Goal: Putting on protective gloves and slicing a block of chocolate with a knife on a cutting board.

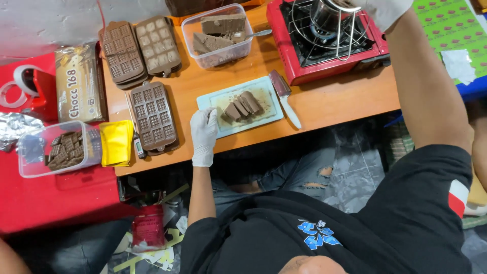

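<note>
My left hand (204,133), in a white glove, grips the left edge of a pale blue cutting board (264,115) on the orange table. Several slices of brown chocolate (242,107) lie on the board just right of the fingers. A knife (285,99) with a white handle rests along the board's right side. My right hand (384,10), also gloved, reaches up to a metal pot (324,14) on a red portable gas stove (324,43). The frame's top edge cuts that hand off, so its grip is hidden.
A clear tub (219,35) with chocolate blocks and a spoon stands behind the board. Three brown bar moulds (152,116) lie to the left, with a yellow pouch (116,142), a wrapped chocolate slab (78,83) and a tub of small bars (56,148). The table's front edge (253,147) runs over my knees.
</note>
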